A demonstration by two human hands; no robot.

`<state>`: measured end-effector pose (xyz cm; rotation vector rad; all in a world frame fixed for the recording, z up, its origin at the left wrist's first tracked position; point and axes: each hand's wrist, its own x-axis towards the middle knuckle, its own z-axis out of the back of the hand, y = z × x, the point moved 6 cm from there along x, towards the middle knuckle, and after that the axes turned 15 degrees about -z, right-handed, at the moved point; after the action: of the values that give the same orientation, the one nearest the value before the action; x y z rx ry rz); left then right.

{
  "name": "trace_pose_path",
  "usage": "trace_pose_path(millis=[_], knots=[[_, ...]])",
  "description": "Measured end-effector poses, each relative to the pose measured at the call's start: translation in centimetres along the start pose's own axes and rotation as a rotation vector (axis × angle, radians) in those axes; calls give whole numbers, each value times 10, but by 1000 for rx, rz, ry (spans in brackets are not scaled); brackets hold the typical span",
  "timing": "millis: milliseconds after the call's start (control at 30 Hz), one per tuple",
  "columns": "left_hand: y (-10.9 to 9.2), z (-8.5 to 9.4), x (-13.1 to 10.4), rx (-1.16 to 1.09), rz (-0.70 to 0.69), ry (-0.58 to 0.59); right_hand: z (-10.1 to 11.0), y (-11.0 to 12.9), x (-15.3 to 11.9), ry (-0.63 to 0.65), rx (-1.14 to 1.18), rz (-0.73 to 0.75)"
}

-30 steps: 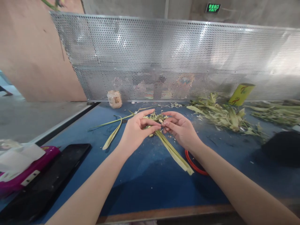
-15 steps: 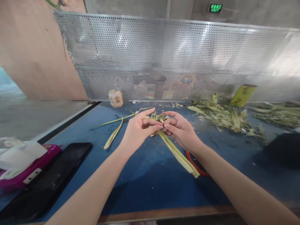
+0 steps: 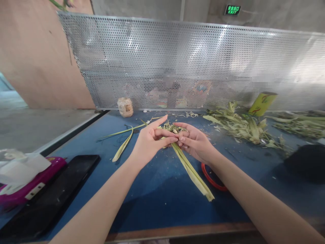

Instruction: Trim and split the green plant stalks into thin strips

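Over the middle of the blue table [image 3: 152, 189], my left hand [image 3: 152, 137] and my right hand [image 3: 194, 140] meet at the fingertips. Both are pinched on the upper end of a long, pale green plant stalk [image 3: 189, 166], whose cut end slants down toward me on the right. The left index finger stretches out past the pinch. Just behind the fingers lies a small heap of plant scraps [image 3: 172, 127], partly hidden by the hands. Under my right wrist shows a red ring-shaped object [image 3: 212, 179], part of it covered by the forearm.
Left of my hands lie a loose leaf strip [image 3: 123, 147] and a thin stem. A black tray [image 3: 63, 189] and a magenta box [image 3: 54, 166] stand at left. Stripped leaves [image 3: 238, 125] and a yellow-green container [image 3: 262, 103] are at back right, before a perforated metal screen [image 3: 157, 51].
The stalk's lower end has swung slightly down toward me. My right fingers have shifted a little; the left hand is nearly where it was.
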<state>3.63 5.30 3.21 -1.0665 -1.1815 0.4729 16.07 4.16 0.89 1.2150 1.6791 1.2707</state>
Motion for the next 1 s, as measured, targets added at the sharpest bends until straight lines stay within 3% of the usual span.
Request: trace_pose_path(millis=[233,567,767,1000], knots=[[-1,1,1,58,-13,20,0,-1,0,20,-11,-6],[7,3,2,-49,41,-44,-9,6,-7,112,-187,205],[6,1,1,-23,54,-43,-4,5,-3,16,-248,224],[3,1,1,47,10,-6,2,2,2,-25,-93,150]])
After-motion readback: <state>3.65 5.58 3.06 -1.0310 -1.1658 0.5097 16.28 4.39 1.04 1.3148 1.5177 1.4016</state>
